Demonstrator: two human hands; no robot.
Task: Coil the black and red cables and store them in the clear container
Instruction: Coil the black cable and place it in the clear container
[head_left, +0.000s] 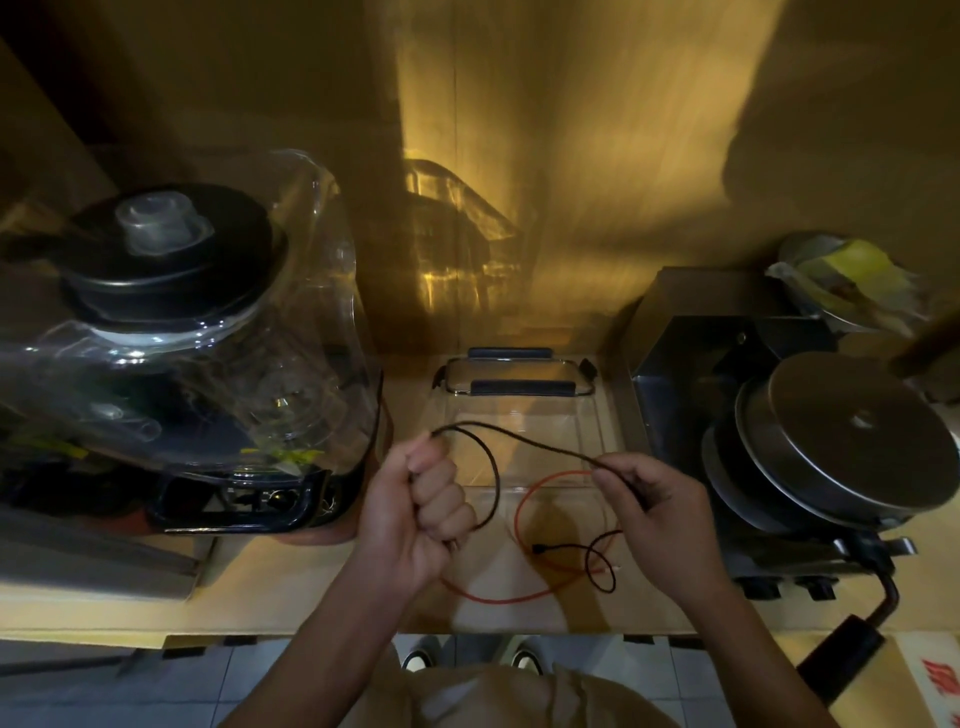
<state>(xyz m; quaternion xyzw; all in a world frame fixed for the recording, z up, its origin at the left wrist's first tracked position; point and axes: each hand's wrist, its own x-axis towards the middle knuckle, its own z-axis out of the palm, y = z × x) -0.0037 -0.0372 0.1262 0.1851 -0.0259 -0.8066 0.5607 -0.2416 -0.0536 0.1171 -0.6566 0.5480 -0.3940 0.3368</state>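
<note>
— Both forearms come up from the bottom edge, bare, over a tan shirt front. What has the left hand (421, 506) got?

— It's balled into a tight fist around the black cable (496, 470). One loop of it hangs out of the fist, curving down the right side of the knuckles and back in underneath.

— And the right hand (652, 514)?

— Pinched closed, thumb and fingers on the same black cable, which runs taut across from the top of the fist to those fingertips. Past the pinch the cable drops to the counter (291, 587) and ends in a small loop with a plug just beside it.

— Where's the red cable (519, 519)?

— Lying loose on the counter below and between the hands, one wide ring of it. The black tail crosses over it near the right wrist.

— The clear container (597, 431)?

— Right behind the hands, open, and I see nothing in it. Its lid (514, 374), with dark blue clips, rests at the far end against the wall.

— What flanks it?

— On the left, a blender (218, 364) under a clear hood, black cap on its jar. On the right, a steel appliance (727, 364) with a round metal disc (852, 431) on top, and behind that a bowl (841, 280) holding something yellow wrapped in plastic; I can't tell what.
</note>
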